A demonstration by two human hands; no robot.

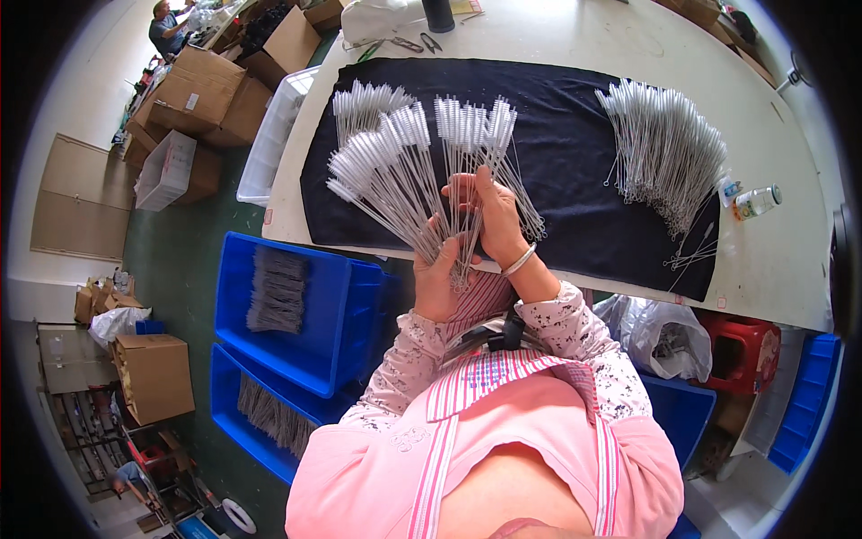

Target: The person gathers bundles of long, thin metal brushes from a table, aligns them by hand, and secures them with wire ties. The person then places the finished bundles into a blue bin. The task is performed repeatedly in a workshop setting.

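Observation:
My left hand (pixel 435 286) is closed round the wire handles of a wide fan of straw brushes (pixel 395 184), their white bristle ends pointing away from me. Just above and to its right, my right hand (pixel 498 220) curls its fingers round the handles of a smaller bunch of straw brushes (pixel 462 126). The two bunches meet low down, where the handle ends come together. Behind the fan, another cluster of brushes (pixel 370 101) shows its white heads over the dark cloth (pixel 566 198). A large pile of straw brushes (pixel 669 148) lies on the cloth to the right.
The cloth covers part of a white table (pixel 772 260). Small bottles (pixel 757 203) stand at its right, pliers (pixel 409 44) at the far edge. Blue bins (pixel 337 305) with grey bundles sit at left. A red stool (pixel 741 350) and plastic bag (pixel 660 332) are below right.

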